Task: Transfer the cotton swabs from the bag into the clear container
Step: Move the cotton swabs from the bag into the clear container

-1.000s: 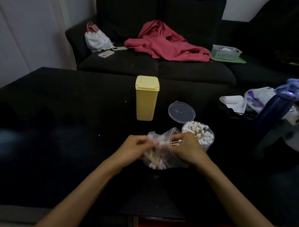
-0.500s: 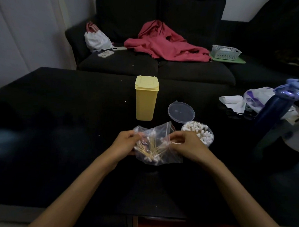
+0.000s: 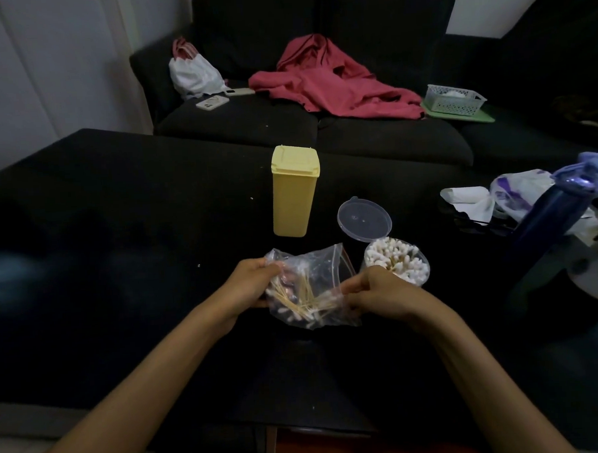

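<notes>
Swabs lie just left of the container

Swabs (image 3: 302, 299) sit in the bag (image 3: 310, 287), sticks fanned toward its right end. I hold it with both hands: left hand (image 3: 255, 283) grips one end, right hand (image 3: 379, 291) pinches the other, nearer the container (image 3: 396, 261), touching its wall.

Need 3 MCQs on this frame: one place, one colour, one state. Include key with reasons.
1. Where does the clear lid lie?
A. on the table behind the clear container
B. on the sofa
C. inside the bag

2. What colour is the tall lidded box?
A. red
B. yellow
C. blue

3. How is the plastic bag held?
A. lying untouched
B. by one hand
C. by both hands

Key: 1 A, lid rests flat just beyond the swab-filled container. 2 B, box is pale yellow. 3 C, left hand and right hand each grip a side.
</notes>
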Tool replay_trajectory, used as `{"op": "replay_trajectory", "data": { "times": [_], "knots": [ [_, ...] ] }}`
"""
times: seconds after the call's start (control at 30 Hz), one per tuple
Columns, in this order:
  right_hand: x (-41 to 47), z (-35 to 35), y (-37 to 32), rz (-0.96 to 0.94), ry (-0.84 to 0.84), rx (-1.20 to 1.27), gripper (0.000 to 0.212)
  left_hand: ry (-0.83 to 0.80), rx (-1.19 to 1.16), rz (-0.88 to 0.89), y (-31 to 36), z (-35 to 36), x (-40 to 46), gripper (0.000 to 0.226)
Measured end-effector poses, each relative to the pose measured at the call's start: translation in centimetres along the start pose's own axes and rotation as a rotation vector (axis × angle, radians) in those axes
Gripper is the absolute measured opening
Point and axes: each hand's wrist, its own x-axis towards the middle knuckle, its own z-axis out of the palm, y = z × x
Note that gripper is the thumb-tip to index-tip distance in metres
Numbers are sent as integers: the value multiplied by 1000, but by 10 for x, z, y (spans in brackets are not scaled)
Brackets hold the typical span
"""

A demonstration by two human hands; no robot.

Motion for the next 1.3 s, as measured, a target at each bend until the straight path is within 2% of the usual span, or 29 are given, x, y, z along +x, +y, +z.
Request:
{"op": "replay_trajectory", "data": {
  "times": [0.13, 0.23, 0.3, 0.43, 0.67, 0.77, 0.93, 1.03, 1.13, 1.3],
  "knots": [
    [1, 9, -2, -44, 122, 74, 9, -111, 26, -28, 0, 5, -1, 17],
    [5, 15, -4, -52, 210, 43, 9, -179, 65, 11, -4, 9, -1, 23],
    [6, 14, -5, -56, 180, 18, 6, -125, 80, 36, -9, 10, 2, 29],
    [-1, 5, -8, -51, 100, 47, 13, -54, 64, 100, -13, 11, 6, 20],
    [1, 8, -8, -30, 168, 7, 19, -32, 44, 120, -16, 15, 8, 33],
    [1, 10, -10, -49, 221, -10, 13, -11, 32, 116, -15, 14, 8, 32],
    [-6, -7, -12, -58, 211, -22, 9, 6, 37, 168, -11, 11, 8, 31],
    [-12, -17, -12, -49, 220, -50, 10, -1, 74, 230, -9, 13, 7, 28],
    [-15, -22, -14, -69, 285, -32, 14, -10, 99, 255, -8, 14, 6, 27],
    [-19, -29, -18, -107, 300, -18, 11, 22, 84, 263, -8, 13, 7, 23]
  ]
}}
